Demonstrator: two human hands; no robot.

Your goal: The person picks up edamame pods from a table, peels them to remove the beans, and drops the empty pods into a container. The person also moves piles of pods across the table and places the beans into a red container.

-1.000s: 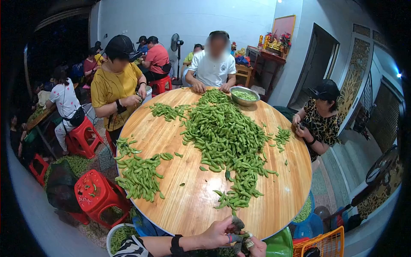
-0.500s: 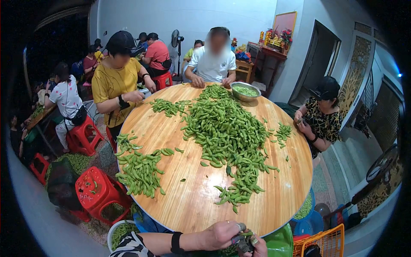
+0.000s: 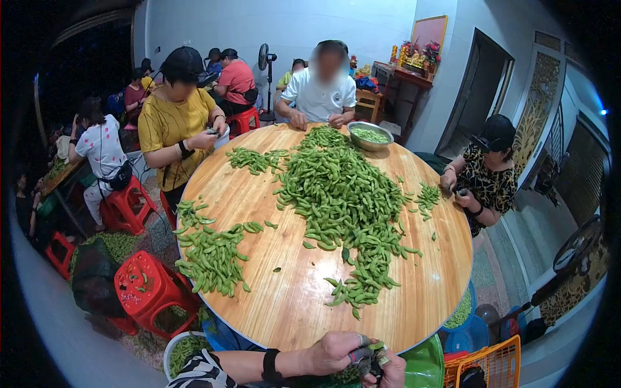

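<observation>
My left hand [image 3: 331,353] reaches in from the bottom left, a black band round its wrist, and is closed at the table's near edge. Against it is my right hand [image 3: 392,370], also closed, its lower part cut off by the frame. Dark coverings show on some fingertips. Pinched between the two hands is a green edamame pod [image 3: 376,346], partly hidden by the fingers. Just beyond them, a trail of edamame pods [image 3: 362,284] runs down from the large heap [image 3: 339,187] on the round wooden table [image 3: 284,304].
Another pod pile [image 3: 213,258] lies at the table's left. A metal bowl [image 3: 370,137] of shelled beans stands at the far edge. People sit or stand round the table. Red stools [image 3: 152,288], a white bucket [image 3: 184,352], blue basins [image 3: 469,333] and an orange crate [image 3: 485,365] surround it.
My hands have stayed by the table edge, and the fingers have shifted round the pod. The person in yellow has drawn both hands together; the person at right has moved theirs apart.
</observation>
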